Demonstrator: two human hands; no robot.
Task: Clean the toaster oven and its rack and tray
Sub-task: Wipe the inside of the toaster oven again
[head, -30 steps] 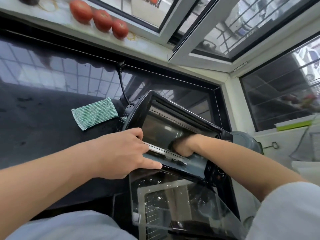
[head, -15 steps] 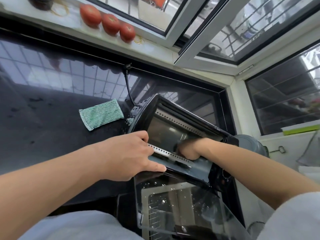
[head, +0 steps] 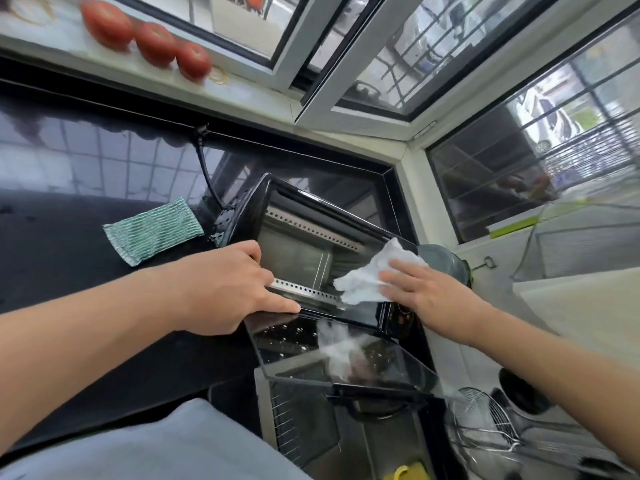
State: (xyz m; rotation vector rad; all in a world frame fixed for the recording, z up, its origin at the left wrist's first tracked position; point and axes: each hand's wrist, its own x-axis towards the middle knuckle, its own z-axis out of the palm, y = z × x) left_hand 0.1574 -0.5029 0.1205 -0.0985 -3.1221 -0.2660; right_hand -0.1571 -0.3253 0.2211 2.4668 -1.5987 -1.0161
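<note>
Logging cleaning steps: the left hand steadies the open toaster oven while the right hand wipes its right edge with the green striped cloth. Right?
Not quite. The head view shows the right hand pressing a white cloth there; the green striped cloth lies on the counter. The left hand does steady the toaster oven.

- My left hand point(head: 221, 289) and right hand point(head: 429, 292) are bare, with no rings or watch.
- Both forearms are uncovered.
- A pale grey-blue garment fills the frame's lower left.
</note>
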